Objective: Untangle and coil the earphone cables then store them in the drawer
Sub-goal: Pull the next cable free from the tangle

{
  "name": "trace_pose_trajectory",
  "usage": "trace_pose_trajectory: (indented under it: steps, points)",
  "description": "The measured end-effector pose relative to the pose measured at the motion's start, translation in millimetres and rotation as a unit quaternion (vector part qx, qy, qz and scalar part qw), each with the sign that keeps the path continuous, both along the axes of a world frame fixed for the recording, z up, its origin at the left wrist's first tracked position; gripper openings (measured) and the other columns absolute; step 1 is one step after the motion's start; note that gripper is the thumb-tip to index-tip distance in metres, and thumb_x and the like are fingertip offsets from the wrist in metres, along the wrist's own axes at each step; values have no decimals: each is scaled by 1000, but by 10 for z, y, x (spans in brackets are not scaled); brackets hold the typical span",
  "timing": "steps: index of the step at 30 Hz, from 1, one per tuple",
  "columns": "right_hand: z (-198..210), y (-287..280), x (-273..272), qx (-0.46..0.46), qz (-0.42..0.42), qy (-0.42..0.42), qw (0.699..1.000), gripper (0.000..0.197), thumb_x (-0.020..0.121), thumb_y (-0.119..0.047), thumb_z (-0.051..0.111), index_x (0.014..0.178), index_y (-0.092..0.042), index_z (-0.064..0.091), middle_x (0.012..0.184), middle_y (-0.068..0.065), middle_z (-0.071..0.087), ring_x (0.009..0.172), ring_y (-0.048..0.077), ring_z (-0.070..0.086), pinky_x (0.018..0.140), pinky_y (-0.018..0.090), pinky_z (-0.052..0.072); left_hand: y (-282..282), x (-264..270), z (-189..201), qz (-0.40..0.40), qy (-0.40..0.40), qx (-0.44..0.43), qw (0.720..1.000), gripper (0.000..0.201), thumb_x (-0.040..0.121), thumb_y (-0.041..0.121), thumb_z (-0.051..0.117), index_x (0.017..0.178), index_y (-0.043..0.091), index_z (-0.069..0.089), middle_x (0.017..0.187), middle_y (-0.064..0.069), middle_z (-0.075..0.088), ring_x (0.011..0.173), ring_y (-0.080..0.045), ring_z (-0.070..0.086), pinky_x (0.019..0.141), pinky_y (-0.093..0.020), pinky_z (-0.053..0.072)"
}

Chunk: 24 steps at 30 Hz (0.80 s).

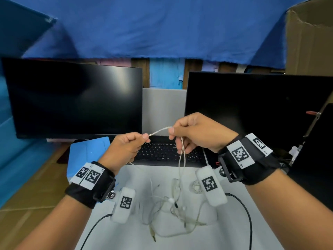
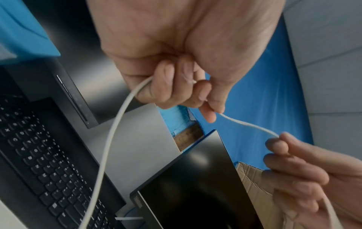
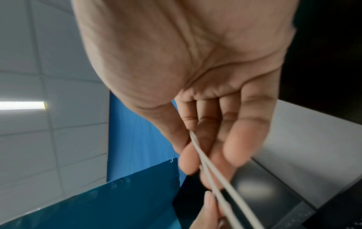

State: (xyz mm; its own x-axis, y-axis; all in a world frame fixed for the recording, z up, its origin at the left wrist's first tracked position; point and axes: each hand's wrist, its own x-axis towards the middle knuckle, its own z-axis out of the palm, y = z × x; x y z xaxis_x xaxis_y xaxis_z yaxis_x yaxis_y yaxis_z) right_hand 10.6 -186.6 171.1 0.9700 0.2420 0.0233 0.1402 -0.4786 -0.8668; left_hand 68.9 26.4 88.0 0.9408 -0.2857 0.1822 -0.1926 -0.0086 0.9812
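A white earphone cable (image 1: 159,131) runs in a short stretch between my two raised hands above the laptop keyboard. My left hand (image 1: 126,147) is fisted around it, thumb and forefinger pinching it (image 2: 213,111). My right hand (image 1: 191,131) pinches the other end between thumb and forefinger, and two strands (image 3: 207,167) hang down past its fingers. Those strands drop to a loose tangle of cables (image 1: 171,204) with earbuds and jack plugs lying on the white table (image 1: 234,231). No drawer is in view.
A black laptop keyboard (image 1: 162,150) sits behind the hands, between two dark monitors (image 1: 72,98) (image 1: 252,109). A blue pad (image 1: 86,150) lies at left, a cardboard box (image 1: 310,38) stands at back right. Black wrist-camera cords (image 1: 246,213) trail over the table.
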Motion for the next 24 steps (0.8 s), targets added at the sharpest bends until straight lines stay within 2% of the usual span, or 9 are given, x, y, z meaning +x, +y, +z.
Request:
trace_pose_trajectory:
  steps: [6,10,13,15,16,18,19,21,24]
  points:
    - [121,67,-16,73,-14,-47,996,25,98,-29,55,87,-12,69,57,9,63,40,17,56,42,22,43,-144,-71,-35,-91,10,3,996,31,76,44,64,86,15,72,54,4,37,43,-5,26,38,-14,24]
    - [137,38,-21,113,-8,-84,990,26,99,-27,53,89,-8,69,51,6,54,37,15,44,39,21,37,-159,-91,-77,-95,21,-36,995,27,84,41,67,87,16,72,54,4,35,43,-5,27,40,-16,23]
    - [120,-28,-71,100,35,-24,994,29,92,-30,63,102,-3,64,53,6,56,42,18,49,46,25,42,-118,-103,-34,-107,28,-90,990,21,84,36,61,81,20,74,50,8,32,42,-5,25,43,-21,17]
    - [58,8,-101,50,43,27,997,41,86,-37,69,118,-15,56,65,9,66,50,21,58,53,29,49,-125,-116,67,-118,7,-63,991,26,85,37,58,78,17,74,48,7,31,43,-6,24,44,-23,15]
    - [18,43,-104,37,37,45,998,47,84,-41,70,122,-20,53,66,8,66,50,20,57,52,28,47,-152,-135,133,-126,-12,-34,991,33,85,42,59,78,11,72,48,7,31,44,-7,23,44,-23,16]
    - [-67,104,-100,30,21,40,999,42,85,-44,69,114,-16,58,55,1,56,44,15,42,45,25,35,-230,-161,250,-143,-43,5,989,55,84,51,60,78,-4,62,47,8,31,44,-9,21,42,-20,18]
    - [-87,107,-111,28,13,14,999,34,86,-41,69,102,-11,64,49,-1,47,43,13,34,44,24,27,-264,-165,292,-146,-44,8,988,57,86,53,59,74,-3,61,45,8,31,43,-9,21,42,-19,19]
    - [-77,4,-176,46,-4,-37,998,25,90,-32,66,76,-11,66,49,5,33,43,12,23,43,22,18,-265,-162,322,-147,-37,-2,988,45,85,53,57,64,14,66,44,9,28,41,-8,19,41,-20,18]
    - [8,-417,-374,130,-62,-75,987,26,84,-25,67,64,-11,61,48,1,24,42,10,18,44,24,10,-92,-83,197,-138,-45,3,989,42,71,60,70,67,19,68,46,10,28,42,-7,22,41,-18,24]
